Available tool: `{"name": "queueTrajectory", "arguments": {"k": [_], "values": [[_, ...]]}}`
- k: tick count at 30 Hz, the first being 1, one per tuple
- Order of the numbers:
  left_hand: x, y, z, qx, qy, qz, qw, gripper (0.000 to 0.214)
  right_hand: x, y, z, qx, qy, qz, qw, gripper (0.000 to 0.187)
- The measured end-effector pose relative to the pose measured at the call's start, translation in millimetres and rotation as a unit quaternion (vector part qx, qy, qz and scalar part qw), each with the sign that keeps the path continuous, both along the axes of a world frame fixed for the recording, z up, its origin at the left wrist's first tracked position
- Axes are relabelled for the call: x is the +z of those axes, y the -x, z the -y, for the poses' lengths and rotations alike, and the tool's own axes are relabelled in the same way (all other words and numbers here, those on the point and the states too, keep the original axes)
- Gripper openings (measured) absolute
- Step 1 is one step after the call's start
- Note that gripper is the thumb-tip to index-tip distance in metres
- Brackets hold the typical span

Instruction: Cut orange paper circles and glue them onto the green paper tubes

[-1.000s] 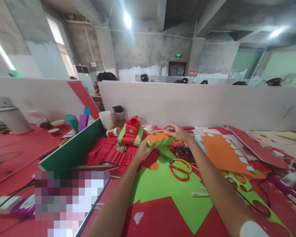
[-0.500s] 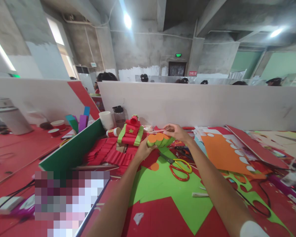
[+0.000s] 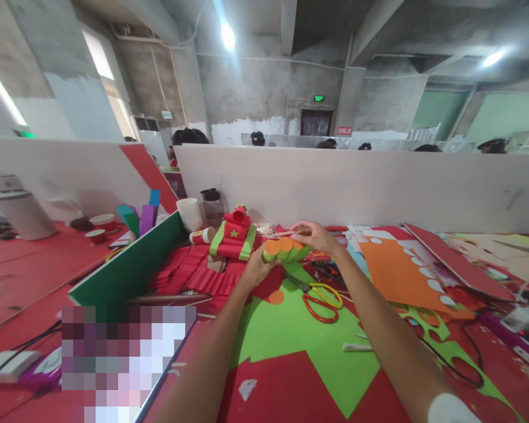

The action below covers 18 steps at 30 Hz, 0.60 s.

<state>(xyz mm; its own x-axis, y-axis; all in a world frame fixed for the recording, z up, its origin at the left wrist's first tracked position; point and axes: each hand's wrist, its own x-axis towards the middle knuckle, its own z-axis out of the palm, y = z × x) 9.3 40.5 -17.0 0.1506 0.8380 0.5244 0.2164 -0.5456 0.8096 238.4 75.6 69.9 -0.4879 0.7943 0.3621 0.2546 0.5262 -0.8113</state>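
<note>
Near the middle of the desk, my left hand (image 3: 256,269) is closed on the left end of a green paper piece (image 3: 296,252) whose scalloped top carries orange paper circles (image 3: 284,243). My right hand (image 3: 312,235) is at its far right side, fingers pinched on a thin pale stick (image 3: 283,235) just above the circles. Below the hands, scissors (image 3: 314,296) with one yellow and one red handle lie on a green paper sheet (image 3: 291,335). A loose orange circle (image 3: 276,297) rests left of the scissors.
A red and green paper model (image 3: 234,235) with a star stands behind my left hand, beside pleated red paper (image 3: 194,273) and a green board (image 3: 132,264). To the right lies an orange sheet (image 3: 392,273). A white partition (image 3: 357,188) runs along the back.
Almost nothing differs. My right hand has shifted very slightly to the left; my left hand and the green paper piece stay in place.
</note>
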Motion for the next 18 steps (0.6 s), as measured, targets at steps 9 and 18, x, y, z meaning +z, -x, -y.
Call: {"name": "queueTrajectory", "arguments": {"k": [9,18], "values": [[2.4,-0.5,2.7,0.001,0.005,0.01,1.0,0.046,2.0,-4.2,1.1,0.052,-0.021,0.01,0.998,0.029],[2.1,-0.8,2.9,0.005,-0.002,0.01,1.0,0.049,0.8,-5.1,-1.3,0.036,0.001,0.01,0.999,0.031]]}}
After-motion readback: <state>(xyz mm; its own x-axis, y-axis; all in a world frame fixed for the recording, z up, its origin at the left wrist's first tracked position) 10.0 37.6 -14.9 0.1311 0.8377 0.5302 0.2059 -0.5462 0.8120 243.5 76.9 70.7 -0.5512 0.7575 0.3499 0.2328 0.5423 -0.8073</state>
